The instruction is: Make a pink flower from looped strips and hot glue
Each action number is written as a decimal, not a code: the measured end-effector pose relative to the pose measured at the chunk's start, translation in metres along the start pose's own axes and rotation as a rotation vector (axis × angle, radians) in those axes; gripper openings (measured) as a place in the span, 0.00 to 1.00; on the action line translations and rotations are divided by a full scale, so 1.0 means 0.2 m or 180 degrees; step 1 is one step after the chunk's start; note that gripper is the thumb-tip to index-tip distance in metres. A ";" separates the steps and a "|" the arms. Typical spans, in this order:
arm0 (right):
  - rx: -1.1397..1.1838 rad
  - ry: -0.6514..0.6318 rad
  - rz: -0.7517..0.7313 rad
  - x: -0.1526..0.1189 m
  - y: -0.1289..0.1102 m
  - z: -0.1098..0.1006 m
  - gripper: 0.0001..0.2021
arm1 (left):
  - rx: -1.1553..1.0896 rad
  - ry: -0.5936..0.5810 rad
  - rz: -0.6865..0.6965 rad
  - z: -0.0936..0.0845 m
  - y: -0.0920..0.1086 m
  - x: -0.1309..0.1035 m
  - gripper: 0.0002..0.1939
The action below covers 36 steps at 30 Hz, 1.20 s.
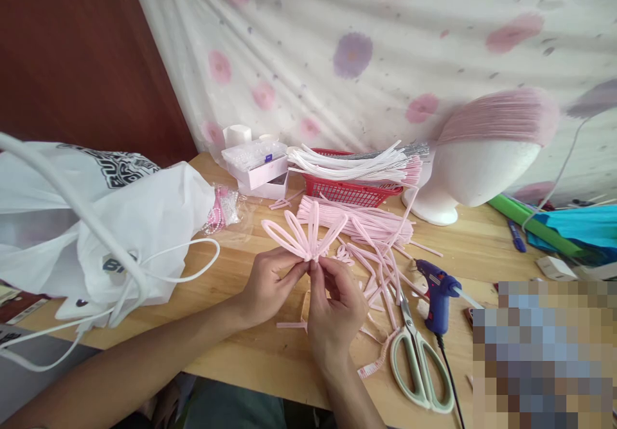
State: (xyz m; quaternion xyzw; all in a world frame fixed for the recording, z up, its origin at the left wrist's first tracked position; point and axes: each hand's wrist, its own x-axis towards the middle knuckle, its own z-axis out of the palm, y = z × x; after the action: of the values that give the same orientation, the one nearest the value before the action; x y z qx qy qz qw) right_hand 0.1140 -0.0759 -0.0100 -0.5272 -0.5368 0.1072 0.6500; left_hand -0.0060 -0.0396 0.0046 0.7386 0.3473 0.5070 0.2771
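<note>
A pink fuzzy piece (313,223) with several narrow loops fanned upward is held over the wooden table. My left hand (270,284) pinches its base from the left, and my right hand (337,304) grips the same base from the right. The fingertips of both hands nearly meet there. Behind the piece lies a thick bundle of pink pipe cleaners (380,222), with loose bent stems to its right. Scissors with pale green handles (419,368) rest to the right of my right hand, beside a blue glue gun (438,297).
A red basket (347,192) of white and pink stems stands at the back, with small boxes (263,172) to its left. At the back right is a white foam head (482,166). White bags (159,223) and a thick white cable (72,198) occupy the left.
</note>
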 end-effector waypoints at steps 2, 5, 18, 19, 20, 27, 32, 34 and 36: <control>-0.0002 0.0005 0.0005 0.00 0.00 0.00 0.04 | -0.0002 -0.0031 -0.0005 0.00 0.00 0.00 0.09; 0.0025 0.0018 -0.0001 0.00 0.01 0.00 0.04 | -0.0006 -0.0058 -0.0002 0.00 0.01 0.01 0.09; 0.0029 0.0028 0.0020 -0.01 0.02 0.01 0.04 | -0.0025 -0.0054 0.0063 0.00 0.01 0.00 0.10; 0.0025 0.0027 0.0017 -0.01 0.02 0.01 0.04 | -0.0027 -0.0054 0.0090 0.00 0.01 0.00 0.10; 0.0026 0.0020 0.0011 -0.01 0.02 0.00 0.04 | -0.0014 -0.0049 0.0076 0.00 0.01 0.01 0.10; 0.0065 -0.0008 0.0021 -0.01 0.02 0.00 0.04 | 0.0022 -0.0056 0.0074 0.00 0.01 0.01 0.10; 0.0056 0.0017 0.0013 -0.01 0.03 0.01 0.04 | -0.0004 -0.0049 0.0044 0.00 0.01 0.01 0.10; 0.0068 0.0014 0.0013 -0.01 0.03 0.01 0.04 | -0.0036 -0.0053 0.0050 0.00 0.01 0.01 0.10; 0.0064 0.0016 -0.0003 -0.01 0.03 0.00 0.04 | -0.0058 -0.0060 0.0049 0.00 0.01 0.01 0.10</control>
State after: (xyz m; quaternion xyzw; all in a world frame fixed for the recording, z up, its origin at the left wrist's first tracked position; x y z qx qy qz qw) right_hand 0.1149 -0.0746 -0.0157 -0.5207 -0.5343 0.1110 0.6566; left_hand -0.0056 -0.0385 0.0068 0.7435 0.3343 0.5052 0.2831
